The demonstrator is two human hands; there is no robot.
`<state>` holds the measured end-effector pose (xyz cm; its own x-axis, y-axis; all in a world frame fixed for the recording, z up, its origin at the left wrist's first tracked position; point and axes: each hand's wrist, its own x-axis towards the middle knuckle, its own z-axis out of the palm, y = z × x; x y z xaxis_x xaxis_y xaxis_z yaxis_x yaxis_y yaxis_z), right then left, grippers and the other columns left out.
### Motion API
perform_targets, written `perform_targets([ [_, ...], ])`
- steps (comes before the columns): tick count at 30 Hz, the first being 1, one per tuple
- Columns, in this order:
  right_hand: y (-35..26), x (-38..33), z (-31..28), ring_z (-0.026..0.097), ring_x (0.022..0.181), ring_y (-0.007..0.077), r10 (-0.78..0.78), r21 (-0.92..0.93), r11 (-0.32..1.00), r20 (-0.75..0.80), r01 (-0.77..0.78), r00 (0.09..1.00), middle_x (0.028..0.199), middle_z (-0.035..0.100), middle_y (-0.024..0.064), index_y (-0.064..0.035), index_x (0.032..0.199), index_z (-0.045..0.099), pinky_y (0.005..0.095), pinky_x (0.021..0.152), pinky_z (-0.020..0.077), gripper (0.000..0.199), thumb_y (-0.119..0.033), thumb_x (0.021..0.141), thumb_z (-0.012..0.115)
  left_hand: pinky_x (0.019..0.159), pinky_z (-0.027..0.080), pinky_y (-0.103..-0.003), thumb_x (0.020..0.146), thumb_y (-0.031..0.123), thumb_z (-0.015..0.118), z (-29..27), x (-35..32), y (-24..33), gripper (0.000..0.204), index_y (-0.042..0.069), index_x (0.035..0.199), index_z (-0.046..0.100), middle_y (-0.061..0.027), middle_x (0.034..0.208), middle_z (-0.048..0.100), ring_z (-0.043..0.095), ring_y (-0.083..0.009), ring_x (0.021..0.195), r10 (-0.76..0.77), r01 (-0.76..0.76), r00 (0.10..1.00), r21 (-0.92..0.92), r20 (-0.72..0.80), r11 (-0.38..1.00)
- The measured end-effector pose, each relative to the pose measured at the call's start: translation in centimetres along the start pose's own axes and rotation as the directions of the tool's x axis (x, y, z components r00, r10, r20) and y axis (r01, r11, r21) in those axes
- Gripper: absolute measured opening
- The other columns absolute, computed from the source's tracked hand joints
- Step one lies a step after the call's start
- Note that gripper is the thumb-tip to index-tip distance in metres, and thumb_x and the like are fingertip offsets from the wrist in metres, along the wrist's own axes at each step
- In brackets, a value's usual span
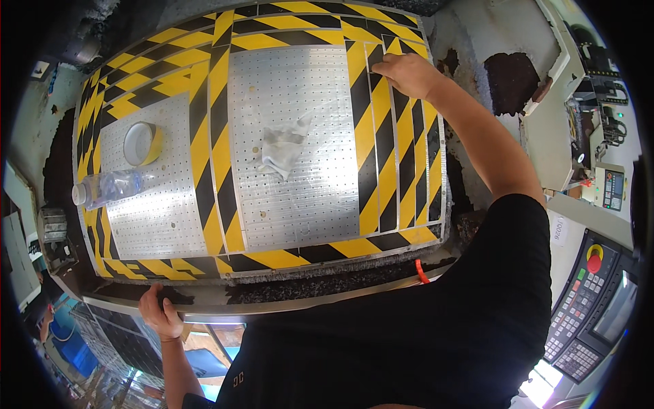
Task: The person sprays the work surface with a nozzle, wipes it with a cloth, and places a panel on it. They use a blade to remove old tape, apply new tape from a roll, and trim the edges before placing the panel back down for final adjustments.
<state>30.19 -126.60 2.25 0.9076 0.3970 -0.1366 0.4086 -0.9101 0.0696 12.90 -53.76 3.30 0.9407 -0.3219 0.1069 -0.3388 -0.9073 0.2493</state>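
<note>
Far up on the right side of the metal table point(293, 75): right hand point(403, 73), fingers bent down onto a strip of yellow and black tape point(381, 146). Runs from that hand down toward the near edge, right beside other stripes just like it. Hard to tell if the fingertips pinch the tape end or only push on it.

Down at the near edge: left hand point(161, 313), curled tight around the table rim, holding the body up during the long reach.

Probably best done like this:
- Press with flat fingers, not nails.
- Rub slowly along the strip, from the top end down, to push air out.
- Line up the strip's edge with the stripe next to it, with no gap and no overlap.
- Hold on firmly with the left hand, because the reach is long and the lean is big.
- Watch the little holes in the metal; tape may sink there, so rub gently.

Lying on the table, well away from the right hand: a crumpled rag point(283, 146) in the middle, a tape roll point(142, 143) on the left, and a clear bottle point(109, 188) on its side just below the roll. Off to the right, past the table: a button panel point(591, 307).
</note>
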Motion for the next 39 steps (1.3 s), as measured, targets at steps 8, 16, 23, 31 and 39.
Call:
perform_targets([
  [8, -1.2, -1.4, -9.5, 0.068, 0.080, 0.0288, 0.152, 0.170, 0.972, 0.074, -0.163, 0.986, 0.088, 0.069, 0.0151, -0.0068, 0.113, 0.066, 0.0398, 0.075, 0.0528, 0.021, -0.014, 0.094, 0.062, 0.087, 0.046, -0.046, 0.097, 0.036, 0.050, 0.3, -1.1, -0.9, 0.041, 0.002, 0.114, 0.066, -0.0152, 0.102, 0.069, 0.063, -0.0381, 0.096, 0.027, -0.028, 0.999, -0.005, -0.042, 1.000],
  [16, -8.5, -13.2, -8.5, 0.067, 0.078, 0.0150, 0.395, 0.676, 0.499, 0.380, -0.543, 0.836, 0.090, 0.067, 0.0081, 0.0025, 0.111, 0.063, 0.0294, 0.064, 0.0551, 0.021, -0.008, 0.092, 0.062, 0.088, 0.048, -0.046, 0.096, 0.028, 0.054, 0.9, -1.4, -0.8, 0.033, 0.005, 0.113, 0.068, -0.0146, 0.102, 0.070, 0.064, -0.0377, 0.095, 0.014, -0.017, 0.990, -0.021, -0.139, 1.000],
  [23, -20.3, -21.0, -0.1, 0.068, 0.067, 0.0155, 0.312, 0.734, -0.010, 0.647, -0.679, 0.696, 0.080, 0.070, 0.0080, -0.0019, 0.091, 0.066, 0.0284, 0.059, 0.0576, 0.017, -0.018, 0.093, 0.072, 0.083, 0.051, -0.044, 0.093, 0.020, 0.058, 1.6, -0.9, -1.2, 0.027, 0.005, 0.112, 0.070, -0.0128, 0.098, 0.073, 0.067, -0.0345, 0.090, 0.015, -0.028, 0.987, -0.080, -0.161, 0.996],
  [31, -23.9, -20.2, 1.1, 0.066, 0.061, 0.0159, 0.398, 0.709, 0.020, 0.641, -0.705, 0.656, 0.074, 0.068, 0.0095, 0.0006, 0.085, 0.065, 0.0286, 0.055, 0.0549, 0.020, -0.017, 0.092, 0.072, 0.078, 0.053, -0.043, 0.092, 0.019, 0.061, 1.7, -1.1, -1.7, 0.023, 0.006, 0.109, 0.070, -0.0121, 0.092, 0.074, 0.069, -0.0327, 0.083, -0.042, 0.036, 0.994, -0.067, -0.102, 0.997],
  [39, -23.6, -19.7, 2.3, 0.068, 0.061, 0.0185, 0.394, 0.704, -0.122, 0.681, -0.699, 0.617, 0.073, 0.069, 0.0119, 0.0034, 0.085, 0.065, 0.0302, 0.054, 0.0567, 0.020, -0.014, 0.091, 0.073, 0.079, 0.053, -0.043, 0.090, 0.019, 0.065, 1.0, -0.1, 0.0, 0.025, 0.007, 0.111, 0.070, -0.0121, 0.091, 0.074, 0.070, -0.0320, 0.083, -0.130, 0.130, 0.991, -0.097, 0.010, 0.987],
])
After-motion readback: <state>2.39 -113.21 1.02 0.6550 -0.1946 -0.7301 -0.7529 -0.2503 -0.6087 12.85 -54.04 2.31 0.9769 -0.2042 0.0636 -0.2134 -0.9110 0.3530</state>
